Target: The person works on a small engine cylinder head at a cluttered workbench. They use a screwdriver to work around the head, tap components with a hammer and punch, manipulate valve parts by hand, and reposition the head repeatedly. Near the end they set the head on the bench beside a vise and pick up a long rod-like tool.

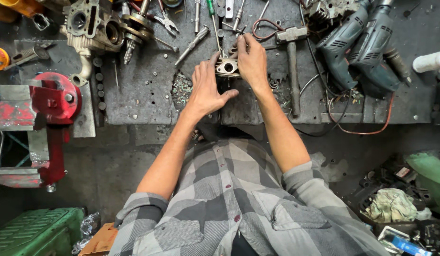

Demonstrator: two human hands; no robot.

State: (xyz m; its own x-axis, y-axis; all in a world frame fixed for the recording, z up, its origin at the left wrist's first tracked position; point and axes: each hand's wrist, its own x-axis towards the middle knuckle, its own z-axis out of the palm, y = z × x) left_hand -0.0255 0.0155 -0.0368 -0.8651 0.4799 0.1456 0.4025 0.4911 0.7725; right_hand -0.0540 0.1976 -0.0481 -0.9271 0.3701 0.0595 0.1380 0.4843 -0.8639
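Two hands, left hand [206,90] and right hand [250,59], grip one metal engine part [227,67].

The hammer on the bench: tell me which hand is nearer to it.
Right. The right hand rests on the small metal part, just beside the hammer; the left hand lies farther off, across that part.

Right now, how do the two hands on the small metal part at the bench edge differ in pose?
The left hand lies spread and fairly flat, thumb stretched toward the right, bracing the near side of the small metal part. The right hand is arched over the part's far side with fingers curled, fingertips pinching at its top. The left hand sits nearer the bench edge; the right hand reaches further in, toward the hammer. Both are bare and touch the same part.
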